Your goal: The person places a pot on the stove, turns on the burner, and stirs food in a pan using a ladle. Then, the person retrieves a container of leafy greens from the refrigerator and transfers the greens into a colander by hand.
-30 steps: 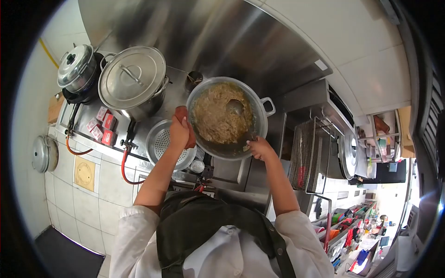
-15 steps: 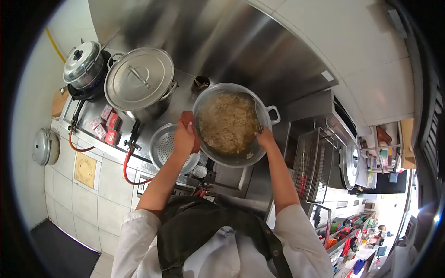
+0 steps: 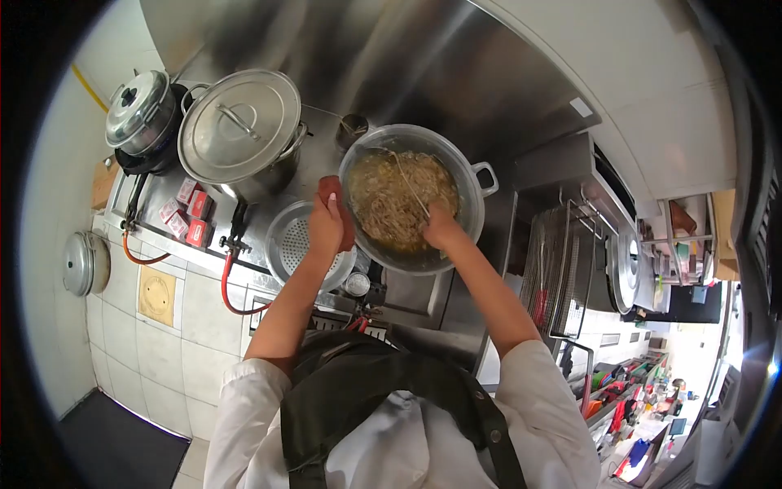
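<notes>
A wide metal pot [image 3: 472,200] holds brown shredded food [image 3: 399,200] in liquid. At its left side my left hand [image 3: 326,224] is closed on a reddish-brown cloth [image 3: 346,213] pressed against the rim. My right hand [image 3: 441,226] is closed round the handle of a ladle [image 3: 410,181], over the right part of the food. The ladle slants up to the left across the pot; its bowl is hard to make out near the far rim. A perforated metal strainer [image 3: 295,244] sits below my left hand.
A big lidded pot [image 3: 240,126] and a smaller lidded pot [image 3: 138,110] stand at the left. Several red and white boxes [image 3: 198,205] lie before them. A dark cup [image 3: 352,130] is behind the wide pot. Wire fryer baskets [image 3: 554,269] are at the right; a red hose [image 3: 226,285] hangs in front.
The ladle has swung from the pot's right side to the far left part, and my right hand has moved inward over the food. My left hand stays on the cloth at the rim.
</notes>
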